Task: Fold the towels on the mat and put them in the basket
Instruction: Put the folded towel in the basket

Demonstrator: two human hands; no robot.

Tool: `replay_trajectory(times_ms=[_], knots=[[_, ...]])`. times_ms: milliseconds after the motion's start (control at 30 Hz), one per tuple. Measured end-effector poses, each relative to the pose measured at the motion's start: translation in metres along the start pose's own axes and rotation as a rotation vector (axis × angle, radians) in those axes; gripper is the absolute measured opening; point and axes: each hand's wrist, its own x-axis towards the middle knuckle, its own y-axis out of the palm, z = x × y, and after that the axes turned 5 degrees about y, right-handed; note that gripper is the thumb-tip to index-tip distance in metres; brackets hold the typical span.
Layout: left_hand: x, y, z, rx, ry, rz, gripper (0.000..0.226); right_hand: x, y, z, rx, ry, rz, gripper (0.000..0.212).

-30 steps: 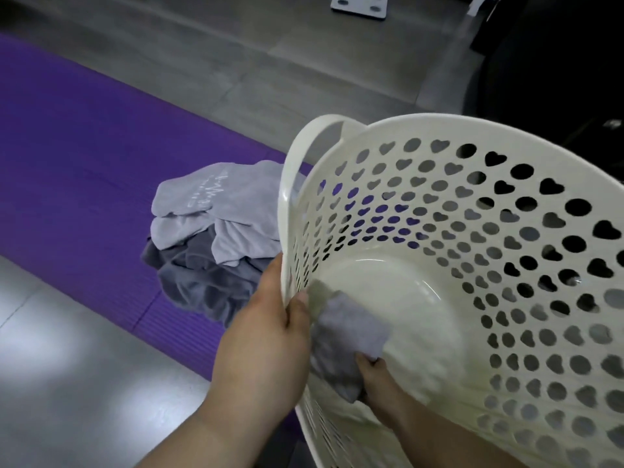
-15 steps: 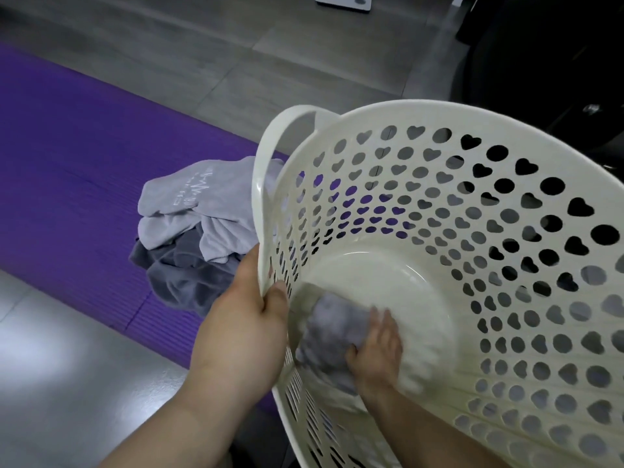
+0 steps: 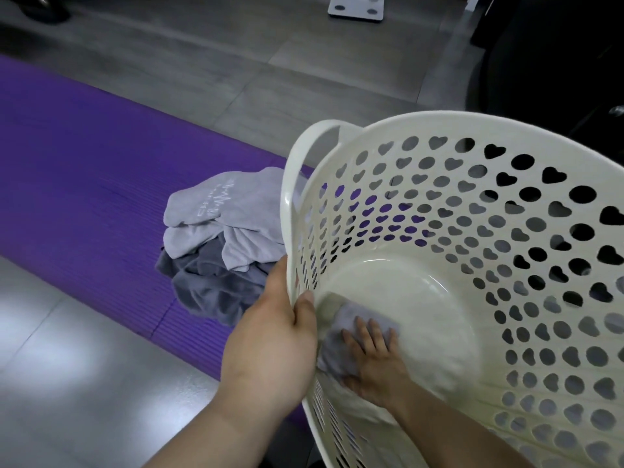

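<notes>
A cream plastic basket (image 3: 506, 204) with heart-shaped holes is tilted toward me. My left hand (image 3: 270, 339) grips its near rim, thumb inside. Deep inside, my right hand (image 3: 374, 359) lies flat with spread fingers on a small folded grey towel (image 3: 337, 336) at the bottom edge of the basket. A heap of unfolded towels, light grey (image 3: 223, 214) over dark grey (image 3: 216, 285), lies on the purple mat (image 3: 84, 184) just left of the basket.
Grey tiled floor surrounds the mat. A white bathroom scale (image 3: 356, 6) sits on the floor at the top edge. A large dark object (image 3: 557, 52) fills the upper right behind the basket.
My right hand went from pinching the folded towel to lying flat and spread on it at the basket's bottom. The view shifted, and my left hand kept its hold on the rim.
</notes>
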Motion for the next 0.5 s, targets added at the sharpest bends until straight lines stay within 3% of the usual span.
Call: replay_trajectory(times_ms=[100, 233, 267, 300, 400, 500], knots=[[0.001, 0.000, -0.001, 0.007, 0.027, -0.008, 0.040, 0.003, -0.012, 0.002, -0.041, 0.025, -0.038, 0.077], [0.003, 0.001, 0.000, -0.055, 0.055, 0.036, 0.036, 0.003, -0.057, 0.005, -0.035, 0.005, -0.155, 0.074], [0.003, -0.002, 0.001, -0.106, 0.061, 0.063, 0.034, 0.004, -0.066, 0.006, 0.030, 0.054, -0.267, 0.070], [0.004, -0.005, 0.004, -0.175, 0.079, 0.094, 0.036, 0.003, -0.080, 0.009, 0.172, 0.114, -0.375, 0.068], [0.016, -0.016, 0.018, -0.486, 0.025, 0.182, 0.045, -0.006, -0.145, 0.024, 0.632, 0.173, -0.418, 0.059], [0.035, -0.024, 0.033, -0.724, -0.333, 0.103, 0.038, -0.012, -0.211, 0.046, 1.029, 0.284, -0.401, 0.046]])
